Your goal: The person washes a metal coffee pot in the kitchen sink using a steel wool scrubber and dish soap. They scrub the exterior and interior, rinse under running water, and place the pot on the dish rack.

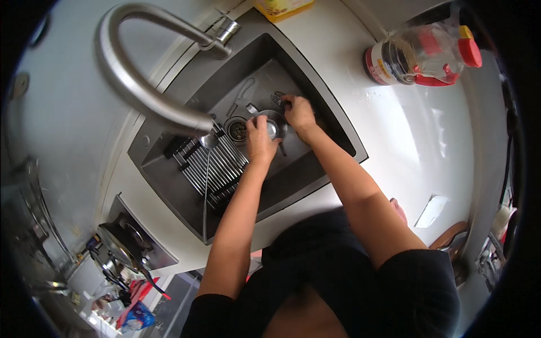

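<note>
My left hand (263, 141) grips a small round metal vessel (272, 128) low in the grey sink (270, 76), thumb and fingers on opposite sides of it. Beside it, my right hand (301, 113) has its fingertips closed on a coiled wire scourer (277, 99). A slim utensil with a pale handle (244, 89) lies on the sink floor beyond the hands. Left of the vessel is the drain strainer (236, 129), with bits caught in it. My left fingers partly hide the vessel.
A brushed metal faucet (127, 80) arches over the sink's left side, above a roll-up drying rack (211, 167). On the right counter lies or stands a large bottle of dark liquid (416, 57). A yellow container (284, 8) sits behind; pans (124, 245) are at lower left.
</note>
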A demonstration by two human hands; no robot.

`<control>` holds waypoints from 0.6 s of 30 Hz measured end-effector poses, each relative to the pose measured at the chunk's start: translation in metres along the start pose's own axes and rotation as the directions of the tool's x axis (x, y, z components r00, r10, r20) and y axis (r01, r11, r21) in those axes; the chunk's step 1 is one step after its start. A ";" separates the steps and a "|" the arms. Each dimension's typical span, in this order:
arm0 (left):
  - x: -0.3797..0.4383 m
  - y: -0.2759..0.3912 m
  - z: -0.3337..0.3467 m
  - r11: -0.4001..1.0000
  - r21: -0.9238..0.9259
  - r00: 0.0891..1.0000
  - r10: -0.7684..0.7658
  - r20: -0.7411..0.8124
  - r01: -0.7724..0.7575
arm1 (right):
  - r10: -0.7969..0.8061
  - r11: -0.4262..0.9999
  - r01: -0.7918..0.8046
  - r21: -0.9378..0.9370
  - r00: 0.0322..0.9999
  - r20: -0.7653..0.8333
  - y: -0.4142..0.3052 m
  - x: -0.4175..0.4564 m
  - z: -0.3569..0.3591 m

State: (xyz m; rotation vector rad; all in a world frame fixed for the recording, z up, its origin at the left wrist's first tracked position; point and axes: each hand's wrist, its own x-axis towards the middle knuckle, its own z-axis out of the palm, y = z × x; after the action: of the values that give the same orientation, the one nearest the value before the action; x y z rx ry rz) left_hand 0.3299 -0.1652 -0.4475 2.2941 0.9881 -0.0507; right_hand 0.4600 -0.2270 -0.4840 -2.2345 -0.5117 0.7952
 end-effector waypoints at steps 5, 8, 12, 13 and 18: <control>-0.009 0.010 0.000 0.970 -0.206 0.986 0.105 -0.132 -0.131 | -0.310 0.947 0.316 0.063 0.946 -0.093 -0.058 -0.037 -0.068; -0.021 -0.011 -0.007 0.920 -0.361 0.959 0.050 -0.280 -0.154 | -0.216 0.902 0.186 0.390 0.976 0.035 -0.086 -0.062 -0.073; -0.055 0.013 -0.055 -0.038 -0.999 0.973 -0.229 0.041 0.033 | -0.273 0.788 0.084 0.610 0.936 0.224 -0.089 -0.064 -0.023; -0.055 0.003 -0.051 -0.238 -0.971 0.991 -0.133 0.018 -0.014 | -0.195 0.815 -0.103 0.570 0.878 0.438 -0.101 -0.067 -0.019; -0.052 -0.063 -0.046 -0.104 -0.990 0.899 -0.437 -0.037 -0.092 | -0.542 0.840 0.539 0.065 0.826 0.158 -0.117 -0.057 -0.002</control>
State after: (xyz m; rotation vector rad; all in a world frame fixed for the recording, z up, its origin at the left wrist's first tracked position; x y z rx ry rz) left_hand 0.2417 -0.1395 -0.4302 0.6148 0.9319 0.8179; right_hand 0.4044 -0.1806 -0.3757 -1.8596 -1.1564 0.6779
